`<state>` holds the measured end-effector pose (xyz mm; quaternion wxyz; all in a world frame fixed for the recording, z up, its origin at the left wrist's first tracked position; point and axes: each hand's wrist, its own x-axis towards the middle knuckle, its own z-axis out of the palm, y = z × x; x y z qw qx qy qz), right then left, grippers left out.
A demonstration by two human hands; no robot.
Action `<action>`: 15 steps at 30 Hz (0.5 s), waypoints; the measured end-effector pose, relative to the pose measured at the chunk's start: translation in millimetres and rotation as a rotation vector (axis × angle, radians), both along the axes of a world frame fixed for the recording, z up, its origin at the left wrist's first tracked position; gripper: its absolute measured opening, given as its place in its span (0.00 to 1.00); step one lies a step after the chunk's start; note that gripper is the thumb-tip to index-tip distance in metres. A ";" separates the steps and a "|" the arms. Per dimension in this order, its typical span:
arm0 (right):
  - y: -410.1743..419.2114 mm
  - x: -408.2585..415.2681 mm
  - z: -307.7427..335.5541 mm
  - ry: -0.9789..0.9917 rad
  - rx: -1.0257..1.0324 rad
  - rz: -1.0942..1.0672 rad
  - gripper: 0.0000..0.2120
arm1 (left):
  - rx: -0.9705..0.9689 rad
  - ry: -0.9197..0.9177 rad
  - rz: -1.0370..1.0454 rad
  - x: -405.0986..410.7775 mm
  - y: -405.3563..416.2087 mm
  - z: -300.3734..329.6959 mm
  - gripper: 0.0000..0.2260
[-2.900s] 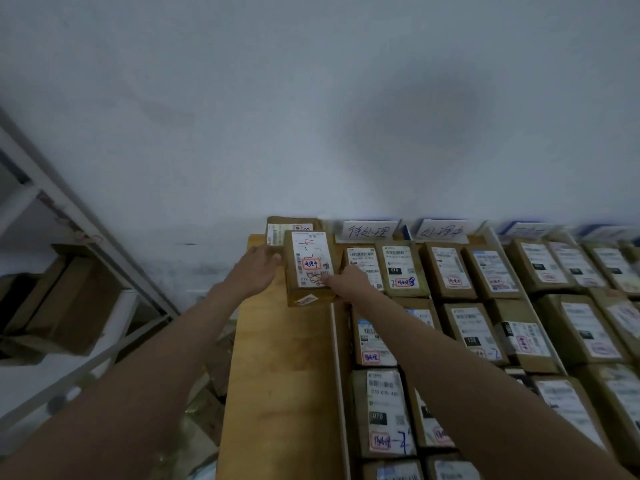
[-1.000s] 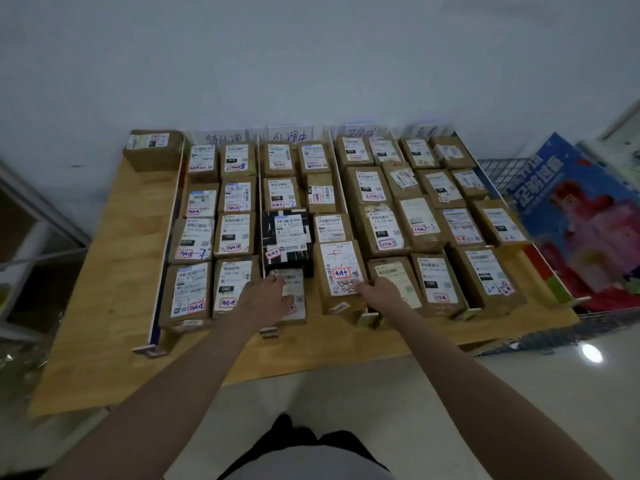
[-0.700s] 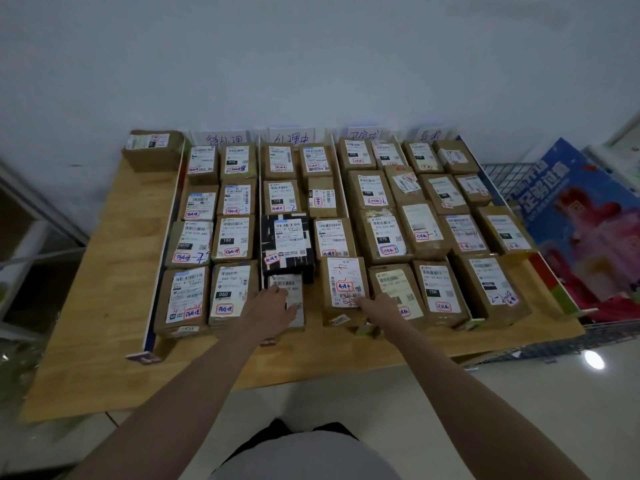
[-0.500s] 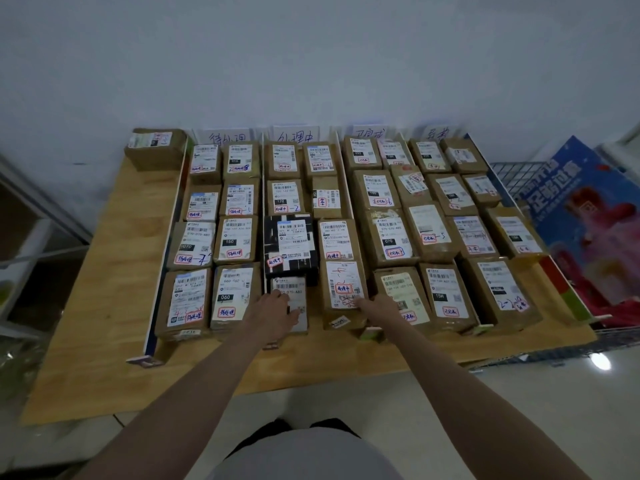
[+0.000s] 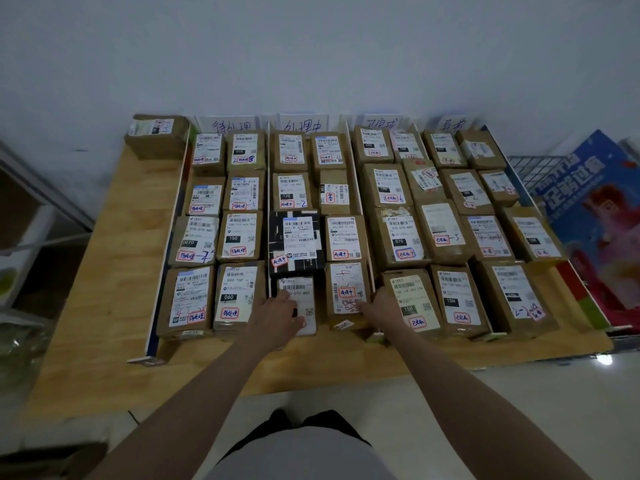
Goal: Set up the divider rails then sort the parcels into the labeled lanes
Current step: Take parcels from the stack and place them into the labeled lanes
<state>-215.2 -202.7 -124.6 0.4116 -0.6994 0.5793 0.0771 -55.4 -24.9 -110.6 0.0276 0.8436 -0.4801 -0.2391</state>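
The brown cardboard parcel [image 5: 347,295] sits at the near end of the second lane, between the two hands. It is judged light and stiff, with taped faces somewhat slick; a hold on its two long side walls is advised. A white shipping label with a red-ringed stamp is seen on top. The right hand [image 5: 382,306] lies against its right edge, fingers loosely together, nothing clamped. The left hand [image 5: 278,315] rests flat on the small white-labelled parcel [image 5: 298,303] to its left.
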 end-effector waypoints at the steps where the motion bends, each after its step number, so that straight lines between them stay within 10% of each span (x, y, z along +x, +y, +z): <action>1: 3.2 0.6 2.9 0.012 -0.006 0.010 0.24 | -0.007 -0.001 -0.007 -0.3 0.9 -0.2 0.21; 15: 10.0 3.2 5.4 0.131 -0.162 0.170 0.18 | 0.003 0.008 -0.029 2.4 2.2 3.4 0.20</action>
